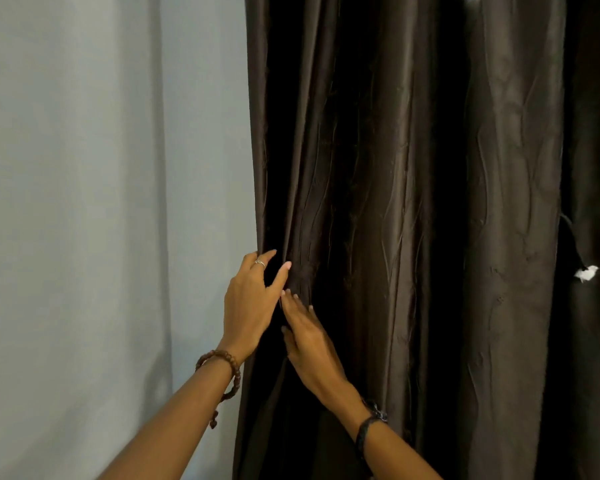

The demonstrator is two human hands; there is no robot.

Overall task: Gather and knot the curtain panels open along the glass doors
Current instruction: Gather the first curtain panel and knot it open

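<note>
**Both hands at the curtain's left edge**

We see both forearms reach up from the bottom of the view toward the dark brown curtain [378, 202], which hangs in long vertical folds across the middle and right of the frame. The left hand [248, 306] is raised highest, back toward us, wrist bent slightly, at the curtain's left hem beside the pale wall [84, 202]. Its fingers are spread and mostly straight: the upper ones, one wearing a ring [260, 262], lie against the hem, and the thumb reaches to the right onto the first fold. We cannot tell whether any cloth is actually pinched between thumb and fingers. A beaded bracelet [227, 367] circles that wrist.

The right hand [309, 344] sits just below and to the right, nearly touching the left thumb. It is flat and open, fingers straight and pointing up and left, laid on the fold next to the hem; it holds nothing. A dark wristband [368, 427] wraps its wrist.

The curtain hangs ungathered. At its right, a small white light [586, 273] on a dark cord shows between folds.
</note>
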